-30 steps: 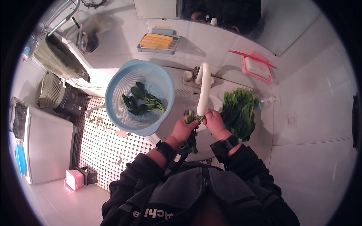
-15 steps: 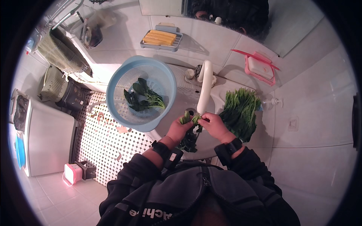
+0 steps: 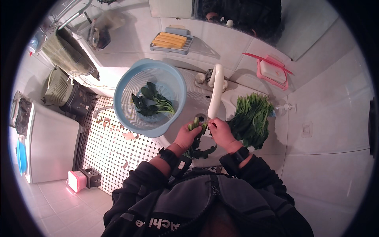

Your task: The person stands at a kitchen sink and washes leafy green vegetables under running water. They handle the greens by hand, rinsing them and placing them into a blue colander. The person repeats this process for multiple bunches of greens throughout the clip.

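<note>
Home bathrm., by the looks: white washbasin (image 3: pixel 193 100) w/ a curved tap (image 3: pixel 216 94), wall mirror (image 3: pixel 241 15) above, lg. pale wall tiles (image 3: pixel 319 118), mosaic floor (image 3: pixel 114 158) w/ small dark dots. Toiletry-type bits too: grey wall rack (image 3: pixel 169 50), pink soap-type dish (image 3: pixel 272 71), clear pump btl. (image 3: pixel 279 108), towel-like cloth (image 3: pixel 69 53) hung at L. Domestic use also shows in the blue colander (image 3: pixel 156 129) & leafy greens (image 3: pixel 252 118) by the tap.

Bold white lettering (image 3: pixel 166 224) across the left chest of the dark zip-up jacket (image 3: pixel 169 207), broken by a fold, a pale label (image 3: pixel 182 165) on the black device (image 3: pixel 179 167) at the left wrist, its print too small to read.
</note>
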